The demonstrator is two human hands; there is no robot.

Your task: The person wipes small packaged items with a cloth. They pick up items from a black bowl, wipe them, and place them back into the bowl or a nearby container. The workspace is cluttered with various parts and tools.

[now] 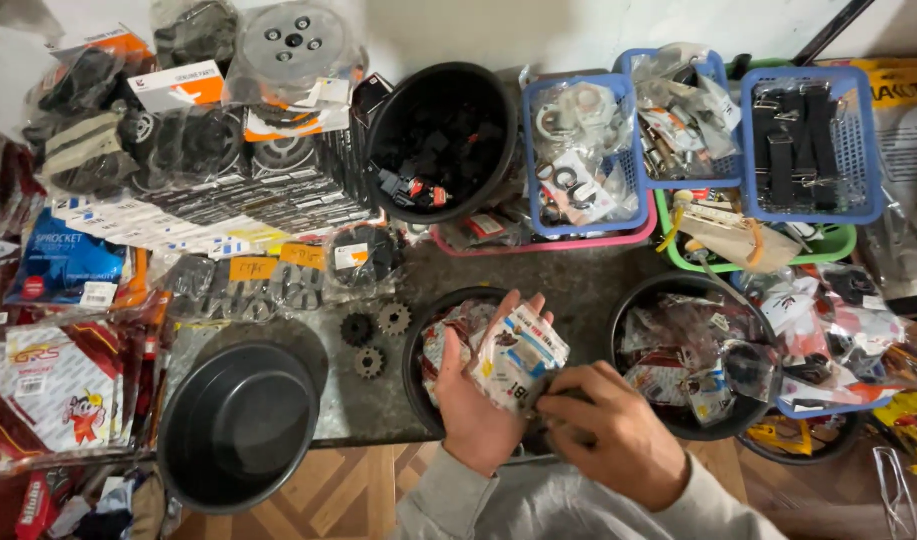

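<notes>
Right now my left hand [475,400] lies palm up with a fan of small clear packets [518,358] spread across it, fingers loosely cupped under them, held just above a black bowl [414,372] that has more of the same inside. My right hand [606,432] is pinched shut on the lower edge of the nearest packet, thumb and fingertips gripping thin crinkly plastic. I judge I am partway through sorting, picking one packet out of the stack; freeing it calls for a light sliding pull, since the film is slick and the others could slip off my palm. The packets are flat, glossy, with printed card labels in white, red and yellow. To the right sits a second black bowl [618,330], round and heaped with similar bags. To the left, three small dark toothed sprockets [369,340] lie on the worn grey tabletop [568,280], and an empty smooth black tub [238,425] hangs partly over the edge. Farther back stand blue mesh baskets [863,140] holding bagged rings and black parts.
</notes>
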